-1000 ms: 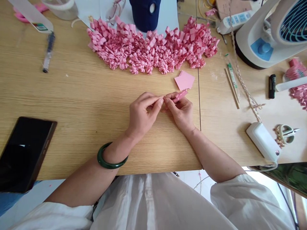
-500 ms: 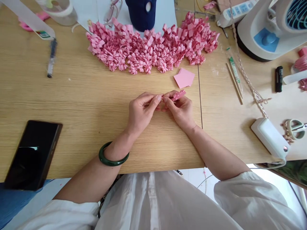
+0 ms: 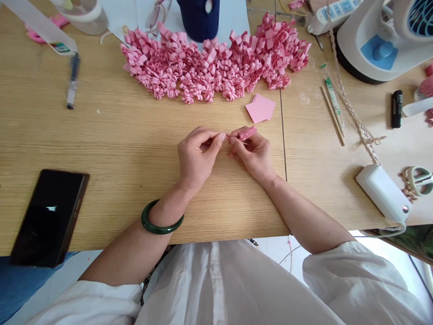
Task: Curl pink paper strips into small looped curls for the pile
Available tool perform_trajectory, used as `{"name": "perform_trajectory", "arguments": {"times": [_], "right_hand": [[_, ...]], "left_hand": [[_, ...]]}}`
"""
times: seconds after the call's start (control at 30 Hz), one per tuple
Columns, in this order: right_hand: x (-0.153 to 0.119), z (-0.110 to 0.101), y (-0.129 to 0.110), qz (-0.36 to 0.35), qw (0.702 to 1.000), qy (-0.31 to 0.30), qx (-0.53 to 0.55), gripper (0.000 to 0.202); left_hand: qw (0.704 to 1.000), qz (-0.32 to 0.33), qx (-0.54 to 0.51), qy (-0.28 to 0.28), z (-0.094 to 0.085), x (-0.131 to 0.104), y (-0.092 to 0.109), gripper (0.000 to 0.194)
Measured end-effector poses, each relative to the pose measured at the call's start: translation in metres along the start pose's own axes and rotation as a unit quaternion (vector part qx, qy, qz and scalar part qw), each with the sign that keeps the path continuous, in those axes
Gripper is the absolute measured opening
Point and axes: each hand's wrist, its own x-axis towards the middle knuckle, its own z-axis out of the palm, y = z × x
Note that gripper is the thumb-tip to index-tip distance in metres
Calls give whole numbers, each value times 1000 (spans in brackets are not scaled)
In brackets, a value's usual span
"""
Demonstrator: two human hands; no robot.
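Note:
My right hand (image 3: pixel 254 152) is closed on a small pink paper piece (image 3: pixel 248 133), which sticks up over its fingers. Thumb and forefinger of my left hand (image 3: pixel 199 158) pinch together beside the right fingertips; what they hold is too small to name. Both hands are over the wooden table (image 3: pixel 111 149), near its front edge. Just beyond my right hand lie some flat pink paper sheets (image 3: pixel 261 109). Farther back, a wide heap of curled pink paper pieces (image 3: pixel 209 67) stretches across the table.
A black phone (image 3: pixel 49 216) lies at the left front edge. At the back are a dark blue container (image 3: pixel 199 20) and a white fan (image 3: pixel 368 49). On the right are sticks (image 3: pixel 333 115), a marker (image 3: pixel 396 109), a white power bank (image 3: pixel 384 193) and scissors (image 3: pixel 419 180).
My left hand has shifted slightly left, and its fingertips now sit a little apart from the right ones. The pink piece in my right hand has tilted and moved slightly left.

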Motion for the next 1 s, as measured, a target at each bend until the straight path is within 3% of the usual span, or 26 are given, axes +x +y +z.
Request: {"name": "perform_trajectory", "arguments": {"times": [0.2, 0.5, 0.8, 1.0], "right_hand": [[0, -1, -1, 3, 1000, 5, -26, 52], [0, -2, 2, -4, 1000, -10, -24, 57], [-1, -3, 5, -8, 999, -18, -30, 41], [-1, -2, 3, -9, 999, -11, -37, 31]], "left_hand": [[998, -47, -41, -20, 0, 0, 1, 10], [997, -1, -74, 27, 0, 1, -1, 10], [995, -22, -99, 16, 1, 0, 0, 9], [988, -84, -127, -12, 0, 1, 1, 8]]}}
